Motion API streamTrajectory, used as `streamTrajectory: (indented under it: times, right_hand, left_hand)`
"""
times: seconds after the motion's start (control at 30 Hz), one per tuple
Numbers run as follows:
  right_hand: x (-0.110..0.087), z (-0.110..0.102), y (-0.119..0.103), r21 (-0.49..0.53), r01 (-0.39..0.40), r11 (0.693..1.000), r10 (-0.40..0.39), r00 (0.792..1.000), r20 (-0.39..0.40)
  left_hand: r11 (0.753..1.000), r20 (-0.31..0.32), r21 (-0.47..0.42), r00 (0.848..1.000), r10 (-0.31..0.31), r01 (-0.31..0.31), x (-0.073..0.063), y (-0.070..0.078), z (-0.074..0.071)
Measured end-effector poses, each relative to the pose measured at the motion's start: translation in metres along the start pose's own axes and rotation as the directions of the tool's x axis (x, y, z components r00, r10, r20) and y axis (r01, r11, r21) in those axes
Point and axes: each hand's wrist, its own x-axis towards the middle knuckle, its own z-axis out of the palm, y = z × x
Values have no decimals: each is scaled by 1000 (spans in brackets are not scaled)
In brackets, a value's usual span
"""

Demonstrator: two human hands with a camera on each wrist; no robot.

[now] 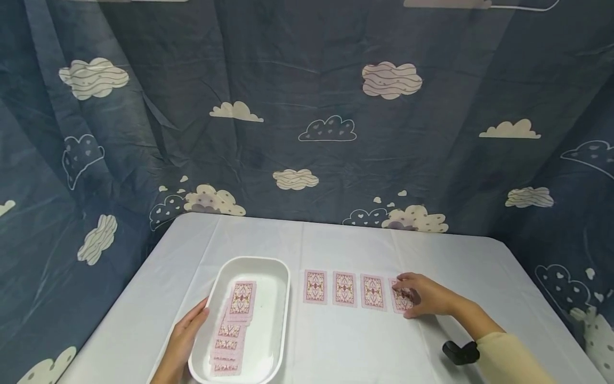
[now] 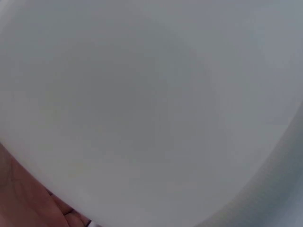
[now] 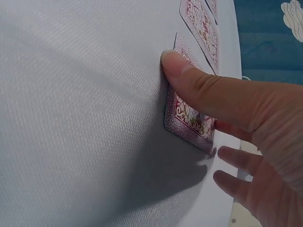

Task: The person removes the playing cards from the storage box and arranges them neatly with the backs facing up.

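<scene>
The table wears a white cloth, creased in lines running front to back, its far corners rounded. A white tray stands on the left part, its long side pointing away from the near edge. Right of it lie four cards, red-patterned backs up — one row, narrow gaps between, roughly parallel to the far edge.
</scene>
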Motion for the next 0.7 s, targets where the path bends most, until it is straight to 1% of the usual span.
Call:
streamTrajectory:
  times: [0.13, 0.17, 0.27, 0.33, 0.43, 0.5, 0.57, 0.63, 0.7]
  right_hand:
    - [1, 0, 2, 9, -7, 1000, 7, 1000, -2]
    - [2, 0, 2, 19, -7, 1000, 7, 1000, -3]
    - [4, -2, 3, 65, -4, 998, 5, 1000, -22]
    - [7, -3, 2, 97, 2, 995, 5, 998, -64]
    - [13, -4, -4, 104, 5, 995, 12, 985, -170]
    - [18, -2, -13, 94, 1, 996, 22, 970, -242]
    - [25, 2, -28, 94, -6, 996, 34, 956, -293]
    - [32, 6, -46, 110, 6, 994, 30, 946, -322]
    - [38, 11, -65, 132, 29, 991, 17, 943, -334]
  left_hand:
    - [1000, 3, -2, 1000, 17, -17, 1, -1, 0]
    - [1000, 8, -4, 1000, 28, -28, 1, -2, -1]
    - [1000, 15, -6, 1000, 22, -22, 2, -2, -1]
    - [1000, 19, 0, 1000, 25, -25, 3, -1, -1]
    - [1000, 16, 1, 1000, 14, -14, 4, 0, 0]
    - [1000, 16, -7, 1000, 20, -20, 4, 0, 0]
    - [1000, 11, -17, 1000, 16, -15, 3, -1, 1]
    - [1000, 8, -23, 1000, 13, -13, 3, -2, 1]
    - [999, 0, -29, 1000, 15, -15, 3, -2, 3]
